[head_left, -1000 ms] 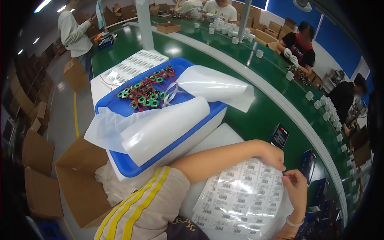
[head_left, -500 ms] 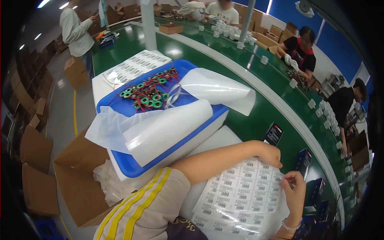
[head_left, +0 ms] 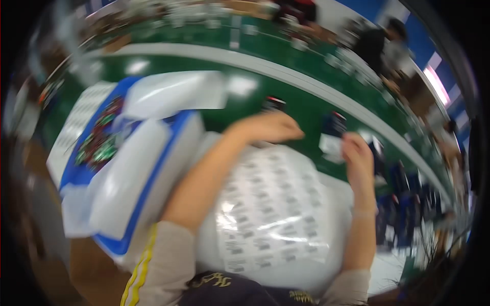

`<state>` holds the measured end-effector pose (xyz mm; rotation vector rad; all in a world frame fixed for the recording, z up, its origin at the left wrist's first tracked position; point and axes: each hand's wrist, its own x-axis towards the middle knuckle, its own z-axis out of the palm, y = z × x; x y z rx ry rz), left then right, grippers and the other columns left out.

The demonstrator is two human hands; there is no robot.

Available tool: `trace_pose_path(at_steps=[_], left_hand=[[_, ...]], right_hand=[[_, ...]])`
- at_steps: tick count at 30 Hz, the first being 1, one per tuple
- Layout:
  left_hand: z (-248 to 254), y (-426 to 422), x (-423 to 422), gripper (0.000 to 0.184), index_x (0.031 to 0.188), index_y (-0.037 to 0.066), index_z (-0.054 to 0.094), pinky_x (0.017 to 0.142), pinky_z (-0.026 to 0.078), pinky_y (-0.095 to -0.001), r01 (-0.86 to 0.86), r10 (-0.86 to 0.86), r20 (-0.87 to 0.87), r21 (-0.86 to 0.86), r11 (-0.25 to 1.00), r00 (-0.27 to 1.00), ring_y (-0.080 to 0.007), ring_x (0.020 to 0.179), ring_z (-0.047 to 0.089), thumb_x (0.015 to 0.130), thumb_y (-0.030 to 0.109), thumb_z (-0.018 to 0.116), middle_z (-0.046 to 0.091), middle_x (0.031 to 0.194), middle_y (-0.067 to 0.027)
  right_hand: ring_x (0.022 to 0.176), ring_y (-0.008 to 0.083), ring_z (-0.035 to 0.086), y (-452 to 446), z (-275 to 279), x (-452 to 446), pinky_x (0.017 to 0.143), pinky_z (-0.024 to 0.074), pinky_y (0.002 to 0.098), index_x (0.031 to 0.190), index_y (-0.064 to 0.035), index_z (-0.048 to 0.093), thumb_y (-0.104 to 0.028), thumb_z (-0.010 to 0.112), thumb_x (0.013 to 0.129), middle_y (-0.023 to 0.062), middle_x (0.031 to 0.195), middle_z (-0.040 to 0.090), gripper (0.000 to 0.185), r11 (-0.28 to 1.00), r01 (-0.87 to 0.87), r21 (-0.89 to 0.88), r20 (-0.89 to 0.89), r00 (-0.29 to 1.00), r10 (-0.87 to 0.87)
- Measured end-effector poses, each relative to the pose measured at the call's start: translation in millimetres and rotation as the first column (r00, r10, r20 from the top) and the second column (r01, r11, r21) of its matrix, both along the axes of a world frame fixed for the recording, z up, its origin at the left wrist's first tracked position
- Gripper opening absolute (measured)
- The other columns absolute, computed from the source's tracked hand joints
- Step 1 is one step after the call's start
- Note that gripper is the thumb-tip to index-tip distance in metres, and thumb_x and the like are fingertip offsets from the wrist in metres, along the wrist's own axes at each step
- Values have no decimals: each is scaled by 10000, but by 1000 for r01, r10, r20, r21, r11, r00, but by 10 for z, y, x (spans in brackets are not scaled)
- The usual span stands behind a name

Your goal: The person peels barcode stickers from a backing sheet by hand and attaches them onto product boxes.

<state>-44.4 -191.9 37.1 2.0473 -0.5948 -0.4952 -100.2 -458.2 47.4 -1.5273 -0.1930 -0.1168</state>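
A sheet of printed barcode labels (head_left: 273, 204) lies in front of me on white wrapped material (head_left: 326, 224), its glossy surface catching the light. Just past the sheet's far edge is my left hand (head_left: 270, 127), fingers curled together and pointing right. My right hand (head_left: 359, 153) is raised to the right of the sheet, thumb and fingers pinched together. Whatever either hand holds is too small or blurred to make out. Beside the right fingertips stands a dark box with a white lower part (head_left: 333, 137). Another dark box (head_left: 274, 103) is behind the left hand.
To the left, a blue tray (head_left: 127, 224) carries green circuit boards with red wires (head_left: 102, 137) and rolled white sheets (head_left: 130, 178). More label sheets (head_left: 76, 122) lie beyond it. Several dark boxes (head_left: 395, 219) stand at right. Co-workers sit across the green conveyor table (head_left: 219, 97).
My view has swung to the right. Both hands have moved apart; the right hand has left the label sheet's edge and now is by a dark box.
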Motion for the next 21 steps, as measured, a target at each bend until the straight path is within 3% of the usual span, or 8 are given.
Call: trace_pose_path(at_steps=[1, 2, 3, 4, 6, 7, 12, 21], left_hand=[[-39, 12, 28, 311, 918, 44, 685, 593, 451, -290, -105, 119, 155, -94, 990, 981, -164, 605, 546, 838, 324, 575, 649, 739, -44], [-200, 55, 155, 334, 979, 69, 675, 679, 475, -325, -192, 223, 468, -113, 975, 855, -232, 738, 597, 812, 349, 601, 660, 868, -94], [-270, 97, 229, 414, 1117, 94, 616, 797, 468, -390, -382, 237, 641, 95, 919, 730, -313, 963, 571, 808, 368, 600, 594, 1134, -132], [-305, 83, 235, 579, 1306, 144, 473, 872, 439, -426, -535, 280, 628, 261, 803, 726, -354, 1112, 496, 809, 420, 583, 467, 1315, -144], [-602, 38, 303, 725, 1425, 196, 289, 912, 420, -458, -664, 355, 602, 425, 615, 715, -386, 1168, 453, 815, 485, 552, 407, 1354, -178], [-751, 124, 458, 825, 1464, 215, 176, 931, 416, -426, -596, 456, 387, 457, 660, 801, -362, 1166, 469, 803, 552, 538, 411, 1345, -194], [-531, 146, 355, 875, 1469, 157, 140, 903, 439, -406, -483, 475, 109, 316, 816, 873, -346, 1109, 521, 802, 560, 540, 420, 1320, -209], [-487, 92, 302, 938, 1456, 57, 118, 817, 484, -386, -569, 501, 271, 415, 709, 822, -319, 1001, 587, 784, 507, 591, 462, 1242, -206]], right_hand=[[712, 102, 513, -107, -99, 115, 635, 405, 191, 1008, -22, 603, -54, 599, 798, 39, 838, 598, 212, 997, 54, 57, -62, 997, -50], [705, 108, 519, -107, -70, 152, 633, 416, 198, 989, -22, 609, -72, 604, 800, 49, 820, 602, 196, 984, 179, 24, -112, 978, -176], [720, 103, 523, -210, -127, 233, 630, 421, 200, 996, -29, 614, -85, 609, 802, 47, 828, 599, 202, 976, 218, 7, -138, 967, -215], [736, 99, 528, -344, -226, 333, 628, 425, 202, 1003, -36, 619, -99, 613, 805, 46, 837, 597, 208, 970, 244, -8, -169, 955, -242], [749, 109, 527, -513, -336, 481, 663, 421, 203, 980, -42, 620, -108, 614, 795, 46, 824, 597, 197, 958, 278, -72, -217, 933, -287], [754, 115, 528, -532, -377, 541, 676, 419, 203, 966, -46, 618, -106, 608, 796, 48, 828, 596, 181, 956, 278, -95, -239, 926, -293], [763, 123, 531, -685, -465, 787, 696, 422, 216, 950, -47, 600, -86, 590, 802, 55, 829, 589, 154, 949, 291, -118, -302, 900, -314], [778, 134, 541, -552, -442, 964, 722, 442, 238, 957, -41, 574, -69, 585, 804, 77, 863, 588, 157, 990, 114, -80, -397, 908, -136]])
